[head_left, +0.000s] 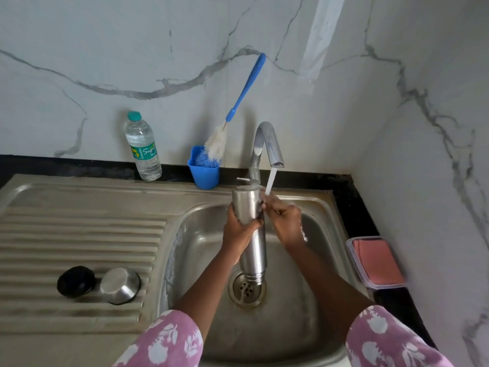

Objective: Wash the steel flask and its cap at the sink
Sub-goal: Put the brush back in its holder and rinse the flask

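The steel flask [254, 247] is held tilted over the sink [291, 327], with its closed base up by the tap [264, 147] and its threaded mouth down above the drain [247, 288]. It is gripped around the upper body by the left hand [238, 231], with fingers and thumb wrapped round it. The right hand [285, 221] is laid against the flask's right side near the base, under the running water [271, 181]. Whether its fingers are curled round the flask cannot be told.

The steel cap [120, 285] is set on the ribbed drainboard [79, 234] to the left, just beside a black lid [76, 281].

On the black table [352, 197] at the far edge, a water bottle [143, 149] and a blue cup [204, 170] are stood against the wall, and a bottle brush [238, 107] is held in the cup. A clear box [354, 260] with a pink cloth [375, 260] in it is placed at the right.
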